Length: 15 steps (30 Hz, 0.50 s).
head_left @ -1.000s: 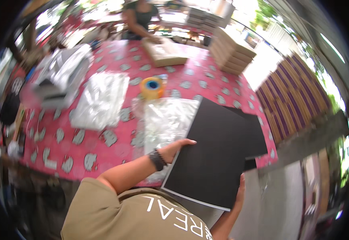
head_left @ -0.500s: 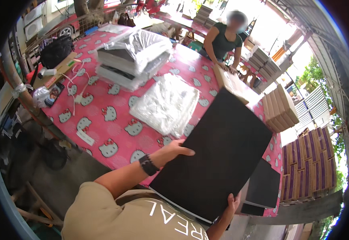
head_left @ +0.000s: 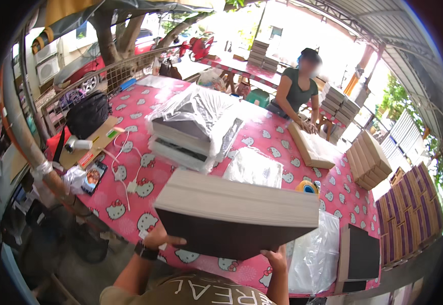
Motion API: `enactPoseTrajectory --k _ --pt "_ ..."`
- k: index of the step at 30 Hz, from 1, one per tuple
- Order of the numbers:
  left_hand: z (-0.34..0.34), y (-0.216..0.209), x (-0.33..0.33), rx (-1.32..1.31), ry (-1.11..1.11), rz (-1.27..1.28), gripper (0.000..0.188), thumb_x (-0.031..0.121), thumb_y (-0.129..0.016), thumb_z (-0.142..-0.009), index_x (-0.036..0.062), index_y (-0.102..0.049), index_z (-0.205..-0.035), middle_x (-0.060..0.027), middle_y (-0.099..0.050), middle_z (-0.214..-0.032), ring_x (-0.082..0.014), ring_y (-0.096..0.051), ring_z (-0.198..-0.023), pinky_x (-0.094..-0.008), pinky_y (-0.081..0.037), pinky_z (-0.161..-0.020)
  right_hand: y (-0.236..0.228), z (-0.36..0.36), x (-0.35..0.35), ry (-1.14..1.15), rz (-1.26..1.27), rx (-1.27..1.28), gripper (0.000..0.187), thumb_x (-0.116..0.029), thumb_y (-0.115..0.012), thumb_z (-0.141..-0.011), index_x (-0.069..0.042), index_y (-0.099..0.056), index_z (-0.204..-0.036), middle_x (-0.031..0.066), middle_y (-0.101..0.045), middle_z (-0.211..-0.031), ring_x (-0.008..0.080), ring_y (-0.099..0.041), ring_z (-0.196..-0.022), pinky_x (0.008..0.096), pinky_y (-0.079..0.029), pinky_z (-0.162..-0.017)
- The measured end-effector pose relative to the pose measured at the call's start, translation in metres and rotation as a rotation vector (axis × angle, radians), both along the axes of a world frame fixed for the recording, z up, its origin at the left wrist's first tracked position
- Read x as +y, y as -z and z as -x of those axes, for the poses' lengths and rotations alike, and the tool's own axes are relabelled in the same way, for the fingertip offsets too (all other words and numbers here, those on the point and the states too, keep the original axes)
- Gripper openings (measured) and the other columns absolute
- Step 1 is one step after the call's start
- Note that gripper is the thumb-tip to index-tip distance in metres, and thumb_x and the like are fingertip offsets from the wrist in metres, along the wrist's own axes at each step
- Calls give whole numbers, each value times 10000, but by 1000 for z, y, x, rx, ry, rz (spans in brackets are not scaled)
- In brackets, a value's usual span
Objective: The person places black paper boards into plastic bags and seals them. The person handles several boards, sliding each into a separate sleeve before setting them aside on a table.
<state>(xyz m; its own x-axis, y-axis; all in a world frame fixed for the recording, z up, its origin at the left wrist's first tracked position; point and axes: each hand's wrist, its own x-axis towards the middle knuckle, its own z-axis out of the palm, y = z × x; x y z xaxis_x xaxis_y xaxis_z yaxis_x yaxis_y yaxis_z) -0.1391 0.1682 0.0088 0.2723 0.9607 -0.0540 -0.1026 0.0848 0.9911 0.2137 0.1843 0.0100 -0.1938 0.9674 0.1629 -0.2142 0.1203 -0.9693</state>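
Stack, one, black-faced, layered edge uppermost, over the near side of the table, contact beneath unclear; left hand and right hand, gripping its lower part, thumbs on the black face; tape, just beyond; risk: uneven or slackened grip, letting layers slide or the whole tip.

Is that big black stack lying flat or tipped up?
Tipped up. The black stack has its pale layered edge on top, with its broad black face showing below.
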Motion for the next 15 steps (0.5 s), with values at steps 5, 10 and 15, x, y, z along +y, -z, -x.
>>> enactPoseTrajectory --k 5,10,15 --pt "0 -10 -10 -28 -53 -134 533 84 -775 -497 5 -555 -977 -59 -586 -924 -180 -528 -893 -319 -428 -775 -10 -6 -15 97 -333 17 683 -125 -669 -555 -3 -408 -1174 119 -457 -1156 251 -411 -1106 375 -319 -931" --pt "3 11 -6 253 -82 -428 432 63 -754 -539 3 -576 -927 -55 -599 -863 -180 -556 -814 -312 -457 -714 2 -14 -6 165 -531 -526 697 -109 -739 -474 -22 -478 -1114 100 -511 -1085 192 -459 -1027 339 -352 -889" --pt "-17 -5 -11 -11 -282 55 533 -43 -571 -512 7 -502 -1037 -77 -537 -963 -204 -525 -871 -314 -440 -781 -43 25 -8 167 -64 200 607 -59 -694 -570 27 -437 -1113 86 -536 -1007 187 -487 -962 323 -386 -844"
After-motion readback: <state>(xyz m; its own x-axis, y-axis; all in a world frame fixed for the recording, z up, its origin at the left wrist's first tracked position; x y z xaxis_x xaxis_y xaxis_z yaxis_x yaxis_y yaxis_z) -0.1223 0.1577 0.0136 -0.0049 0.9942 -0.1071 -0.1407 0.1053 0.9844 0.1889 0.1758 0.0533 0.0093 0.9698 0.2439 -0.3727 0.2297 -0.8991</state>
